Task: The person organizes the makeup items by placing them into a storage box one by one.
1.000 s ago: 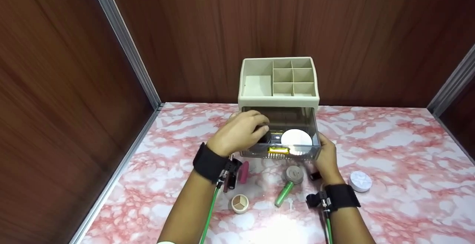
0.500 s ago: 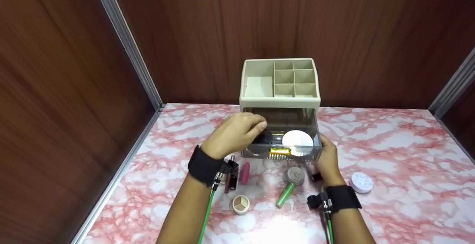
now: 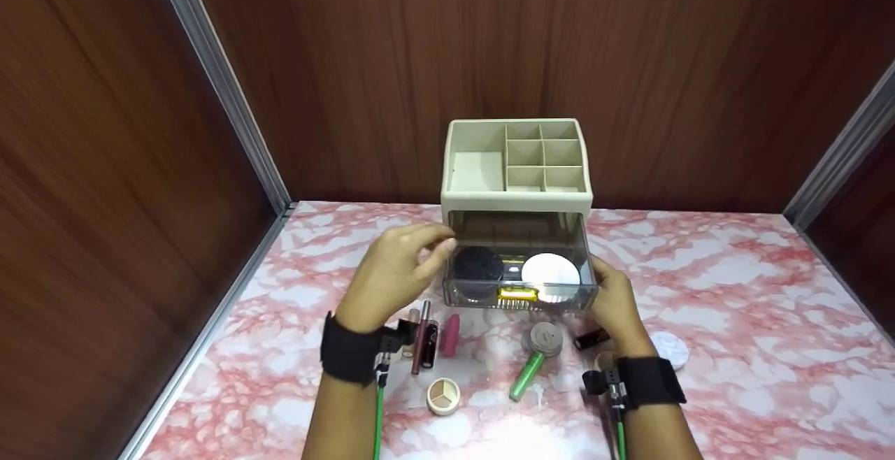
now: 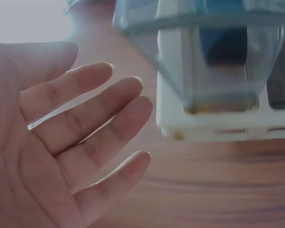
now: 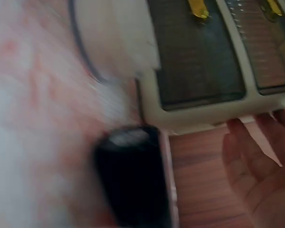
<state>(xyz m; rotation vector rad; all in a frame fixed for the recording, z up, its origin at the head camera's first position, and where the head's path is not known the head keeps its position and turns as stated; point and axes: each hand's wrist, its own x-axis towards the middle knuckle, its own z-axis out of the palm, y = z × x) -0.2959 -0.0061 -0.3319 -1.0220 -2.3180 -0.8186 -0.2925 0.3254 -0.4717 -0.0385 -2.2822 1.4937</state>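
A cream desktop organizer has its clear smoky top drawer pulled out. Inside the drawer lie a dark round compact-like case on the left and a white round case on the right. My left hand hovers just left of the drawer, holding nothing; the left wrist view shows its fingers spread apart. At the drawer's right side is my right hand, partly hidden behind it. In the right wrist view its extended fingertips touch the organizer's side.
Below the drawer on the marbled tabletop lie a three-part palette, a lip gloss tube, a pink tube, a green tube, a round grey jar and a black tube. A white round case sits right.
My left hand has come out of the drawer and moved left, leaving the dark round case inside. My right hand stays at the drawer's right side. The head view has shifted slightly.
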